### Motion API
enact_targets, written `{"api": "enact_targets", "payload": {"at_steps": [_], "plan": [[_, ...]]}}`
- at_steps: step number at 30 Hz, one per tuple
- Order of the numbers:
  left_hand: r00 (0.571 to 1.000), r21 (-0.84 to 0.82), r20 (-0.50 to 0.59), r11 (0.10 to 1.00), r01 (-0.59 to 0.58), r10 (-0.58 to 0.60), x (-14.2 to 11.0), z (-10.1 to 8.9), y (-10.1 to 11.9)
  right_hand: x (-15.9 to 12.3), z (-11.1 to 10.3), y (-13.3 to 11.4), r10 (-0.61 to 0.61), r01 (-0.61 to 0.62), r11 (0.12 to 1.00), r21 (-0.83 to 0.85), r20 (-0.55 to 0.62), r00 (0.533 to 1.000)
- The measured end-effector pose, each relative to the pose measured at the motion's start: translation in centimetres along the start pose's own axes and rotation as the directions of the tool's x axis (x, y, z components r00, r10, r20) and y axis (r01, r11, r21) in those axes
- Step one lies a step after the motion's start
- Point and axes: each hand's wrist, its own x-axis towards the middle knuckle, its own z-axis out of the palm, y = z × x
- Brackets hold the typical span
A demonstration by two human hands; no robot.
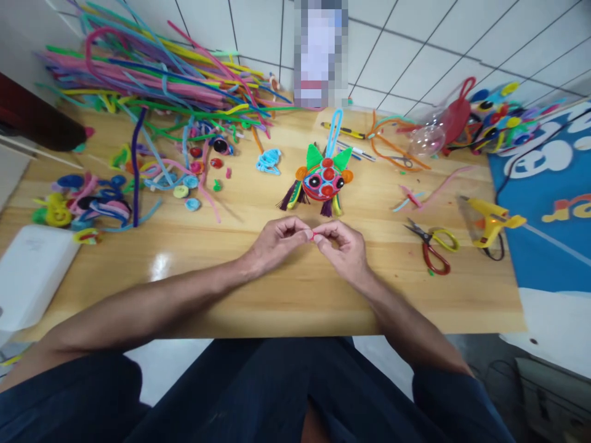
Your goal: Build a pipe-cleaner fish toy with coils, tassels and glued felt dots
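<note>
My left hand [285,240] and my right hand [342,247] meet over the middle of the table, fingertips touching. Both pinch a small red piece [314,235], mostly covered by the fingers; it looks like a bit of pipe cleaner. Just beyond them lies a colourful animal-head ornament [324,178] with green ears, black eyes, dark tassels and a light blue loop on top. Left of the ornament rests a light blue coiled pipe cleaner [268,162].
A heap of pipe cleaners [152,80] fills the back left, with coiled pieces [99,203] in front. Scissors [431,246] and a yellow glue gun [494,221] lie at right. A yellow cutter knife [344,130] lies behind the ornament. A white box-shaped device [37,274] sits at left.
</note>
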Motion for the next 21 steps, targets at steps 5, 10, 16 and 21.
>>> {"api": "enact_targets", "payload": {"at_steps": [5, 10, 16, 21], "plan": [[1.000, 0.020, 0.017, 1.000, -0.005, 0.005, -0.6, 0.0, 0.0, -0.5, 0.2, 0.0, -0.015, 0.014, 0.998, -0.064, -0.020, 1.000], [0.997, 0.097, 0.050, 0.993, -0.065, 0.060, -0.6, 0.0, 0.2, -0.5, 0.2, 0.2, -0.073, 0.069, 0.994, -0.085, -0.043, 0.996], [0.996, 0.068, 0.028, 0.994, -0.087, 0.086, -0.3, 0.0, -0.2, -0.1, 0.2, 0.3, -0.028, 0.027, 0.999, -0.026, -0.036, 0.999], [0.999, 0.034, 0.016, 0.998, -0.048, 0.047, 0.2, 0.0, -0.4, 0.5, 0.3, -0.2, 0.026, -0.024, 0.992, 0.126, -0.014, 1.000]]}}
